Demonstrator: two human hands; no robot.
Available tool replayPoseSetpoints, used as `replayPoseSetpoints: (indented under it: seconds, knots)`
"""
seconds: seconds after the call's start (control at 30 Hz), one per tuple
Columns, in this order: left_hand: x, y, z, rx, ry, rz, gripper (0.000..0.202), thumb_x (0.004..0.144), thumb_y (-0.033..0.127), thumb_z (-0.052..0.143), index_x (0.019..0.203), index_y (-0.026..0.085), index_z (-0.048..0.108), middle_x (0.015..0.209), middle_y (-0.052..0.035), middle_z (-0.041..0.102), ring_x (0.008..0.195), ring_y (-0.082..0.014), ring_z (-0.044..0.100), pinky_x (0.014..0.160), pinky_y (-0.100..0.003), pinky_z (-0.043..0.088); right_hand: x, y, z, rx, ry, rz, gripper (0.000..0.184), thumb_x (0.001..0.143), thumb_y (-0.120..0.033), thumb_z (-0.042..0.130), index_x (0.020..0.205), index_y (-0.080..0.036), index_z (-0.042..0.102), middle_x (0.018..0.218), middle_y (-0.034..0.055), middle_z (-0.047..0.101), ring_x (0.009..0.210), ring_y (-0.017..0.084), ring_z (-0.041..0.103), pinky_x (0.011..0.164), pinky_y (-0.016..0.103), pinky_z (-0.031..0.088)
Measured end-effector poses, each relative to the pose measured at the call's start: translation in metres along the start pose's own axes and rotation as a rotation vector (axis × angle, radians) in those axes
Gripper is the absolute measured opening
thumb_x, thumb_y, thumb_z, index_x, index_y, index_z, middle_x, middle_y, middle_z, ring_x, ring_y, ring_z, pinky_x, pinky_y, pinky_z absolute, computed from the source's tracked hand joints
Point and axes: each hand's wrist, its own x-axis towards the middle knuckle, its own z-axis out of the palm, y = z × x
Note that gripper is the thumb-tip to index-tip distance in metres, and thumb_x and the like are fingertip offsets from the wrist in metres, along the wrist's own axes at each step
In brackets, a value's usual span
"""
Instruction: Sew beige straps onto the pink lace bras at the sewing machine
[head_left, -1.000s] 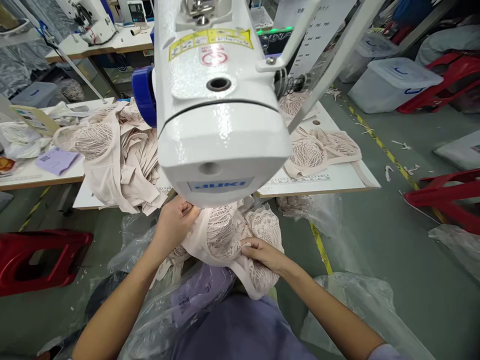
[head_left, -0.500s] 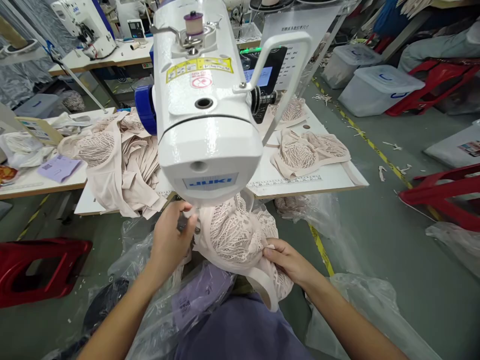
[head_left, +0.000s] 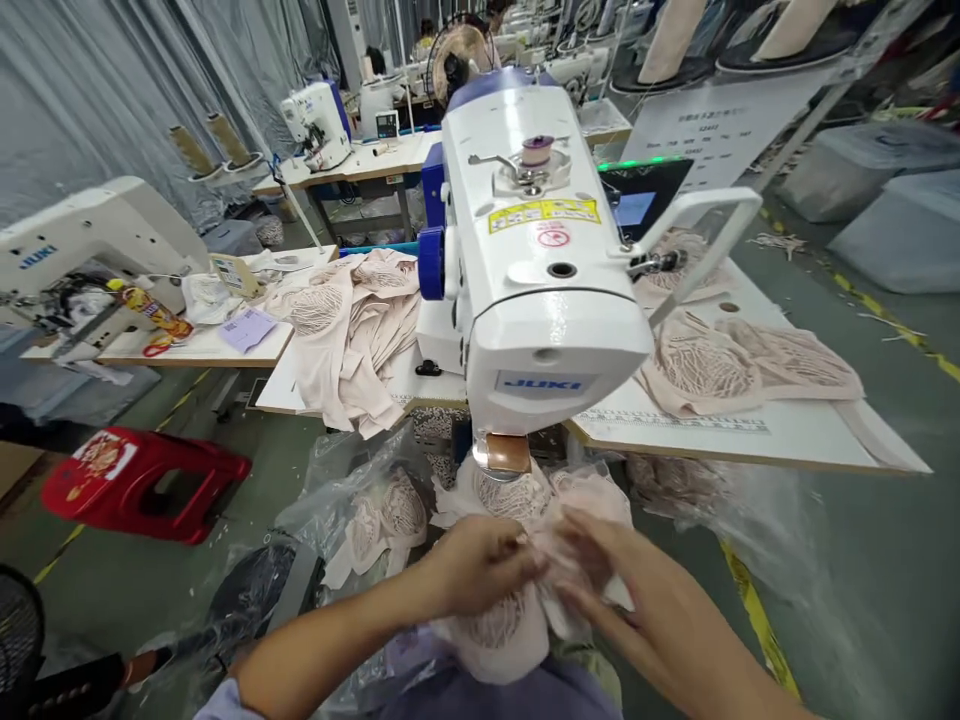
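A beige lace bra (head_left: pixel 491 622) lies over my lap, below the head of a white sewing machine (head_left: pixel 559 330). My left hand (head_left: pixel 484 565) is at the middle of the bra, thumb and fingers pinched together on its fabric. Close by on the right, my right hand (head_left: pixel 637 580) is smeared by motion, its thumb and forefinger around the pale fabric; its grip is unclear. More beige lace spreads up to the machine's copper-coloured plate (head_left: pixel 508 453). A second lace bra (head_left: pixel 386 520) hangs on clear plastic left of my hands.
Beige bras are heaped (head_left: pixel 360 335) on the table's left side. Another bra (head_left: pixel 712 365) lies on the right beside a printed ruler (head_left: pixel 682 420). A red stool (head_left: pixel 161 480) stands at left. Clear plastic sheeting (head_left: pixel 757 530) hangs below the table.
The view has swung left and up. My left hand has left the machine's needle area, and both hands have come together over the bra, which is now lower and nearer me.
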Motion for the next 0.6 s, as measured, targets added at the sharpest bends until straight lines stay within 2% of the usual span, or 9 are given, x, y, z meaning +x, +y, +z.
replayPoseSetpoints:
  seconds: [0.03, 0.07, 0.13, 0.17, 0.23, 0.3, 0.4, 0.5, 0.6]
  knots:
    - [0.002, -0.004, -0.001, -0.115, 0.087, -0.03, 0.041, 0.093, 0.046, 0.053, 0.065, 0.017, 0.048, 0.06, 0.005, 0.042, 0.058, -0.0095, 0.04, 0.055, -0.022, 0.03, -0.005, 0.004, 0.006, -0.017, 0.104, 0.03, 0.033, 0.094, -0.05, 0.056, 0.107, -0.021, 0.068, 0.095, 0.0103, 0.074, 0.085, 0.025, 0.071, 0.071, 0.032, 0.056]
    - [0.002, -0.007, -0.001, -0.24, 0.152, -0.052, 0.043, 0.094, 0.05, 0.051, 0.067, 0.017, 0.047, 0.062, 0.0048, 0.042, 0.059, -0.0097, 0.039, 0.056, -0.022, 0.031, -0.009, 0.006, 0.013, 0.004, 0.136, 0.055, 0.037, 0.092, -0.056, 0.057, 0.1, -0.021, 0.069, 0.092, 0.0103, 0.073, 0.081, 0.025, 0.071, 0.068, 0.032, 0.057]
    - [0.002, -0.009, 0.002, -0.457, 0.188, -0.069, 0.041, 0.095, 0.054, 0.05, 0.077, 0.016, 0.052, 0.068, 0.0034, 0.047, 0.063, -0.0107, 0.042, 0.061, -0.023, 0.035, -0.017, 0.005, 0.03, 0.133, 0.025, 0.095, 0.043, 0.092, -0.062, 0.054, 0.095, -0.022, 0.069, 0.09, 0.0089, 0.074, 0.077, 0.024, 0.071, 0.063, 0.031, 0.057]
    - [0.002, -0.009, 0.004, -0.506, 0.169, -0.059, 0.04, 0.095, 0.053, 0.051, 0.081, 0.016, 0.054, 0.071, 0.0028, 0.048, 0.065, -0.011, 0.043, 0.063, -0.023, 0.035, -0.02, 0.003, 0.04, 0.209, -0.053, 0.126, 0.045, 0.093, -0.062, 0.051, 0.1, -0.022, 0.07, 0.092, 0.009, 0.074, 0.081, 0.025, 0.072, 0.067, 0.031, 0.058]
    - [-0.001, -0.009, 0.01, -0.415, 0.177, 0.013, 0.038, 0.096, 0.048, 0.051, 0.076, 0.016, 0.052, 0.069, 0.0032, 0.046, 0.065, -0.0108, 0.04, 0.062, -0.024, 0.032, -0.025, -0.003, 0.061, 0.324, -0.106, 0.226, 0.047, 0.099, -0.057, 0.043, 0.117, -0.021, 0.067, 0.104, 0.0115, 0.074, 0.097, 0.027, 0.071, 0.083, 0.036, 0.058]
    - [-0.003, -0.01, 0.017, -0.175, 0.274, 0.102, 0.041, 0.097, 0.041, 0.051, 0.065, 0.017, 0.043, 0.065, 0.0038, 0.04, 0.063, -0.0104, 0.036, 0.06, -0.025, 0.027, -0.026, -0.01, 0.08, 0.385, -0.034, 0.327, 0.048, 0.103, -0.05, 0.035, 0.125, -0.019, 0.064, 0.112, 0.0143, 0.072, 0.107, 0.027, 0.068, 0.094, 0.039, 0.055]
    - [-0.006, -0.012, 0.023, 0.04, 0.386, 0.146, 0.041, 0.099, 0.033, 0.048, 0.062, 0.018, 0.034, 0.062, 0.0042, 0.038, 0.06, -0.0103, 0.035, 0.059, -0.026, 0.024, -0.024, -0.016, 0.095, 0.392, 0.046, 0.349, 0.048, 0.103, -0.047, 0.032, 0.115, -0.017, 0.067, 0.101, 0.0157, 0.073, 0.094, 0.028, 0.07, 0.085, 0.04, 0.057]
    - [-0.007, -0.015, 0.028, 0.122, 0.43, 0.173, 0.038, 0.099, 0.028, 0.046, 0.064, 0.018, 0.036, 0.062, 0.004, 0.04, 0.059, -0.0105, 0.037, 0.058, -0.026, 0.025, -0.02, -0.022, 0.098, 0.341, 0.075, 0.316, 0.046, 0.103, -0.045, 0.032, 0.098, -0.017, 0.069, 0.086, 0.0152, 0.071, 0.079, 0.029, 0.069, 0.075, 0.042, 0.056]
    - [-0.007, -0.02, 0.032, 0.191, 0.491, 0.263, 0.034, 0.1, 0.024, 0.045, 0.067, 0.019, 0.039, 0.065, 0.0029, 0.043, 0.061, -0.011, 0.04, 0.06, -0.026, 0.026, -0.017, -0.027, 0.096, 0.353, 0.12, 0.309, 0.048, 0.103, -0.042, 0.03, 0.08, -0.019, 0.065, 0.072, 0.0131, 0.067, 0.069, 0.028, 0.065, 0.065, 0.042, 0.052]
